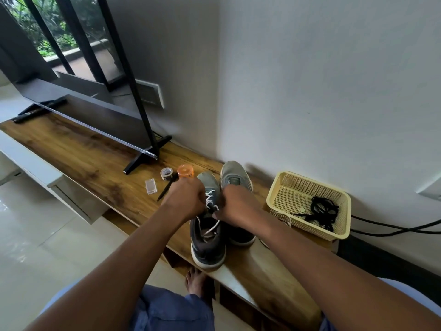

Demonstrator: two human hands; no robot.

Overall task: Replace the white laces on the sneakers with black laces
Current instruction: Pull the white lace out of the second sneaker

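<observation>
Two grey sneakers stand side by side on the wooden shelf (95, 168), toes toward the wall. The left sneaker (207, 242) has a white lace (211, 199) threaded across its front, with a loose length hanging into the shoe opening. My left hand (185, 199) and my right hand (236, 204) meet over its lacing, fingers curled and pinching the white lace near the top eyelets. The right sneaker (235, 177) is partly hidden behind my right hand. The black laces (323, 211) lie bundled in the yellow basket (281, 185) to the right.
On the shelf left of the shoes are an orange cap (185, 170), a tape roll (166, 173), a small clear box (151, 186) and a black pen-like stick (167, 187). A TV on black feet (148, 155) stands further left. Cables (393, 229) run behind the basket.
</observation>
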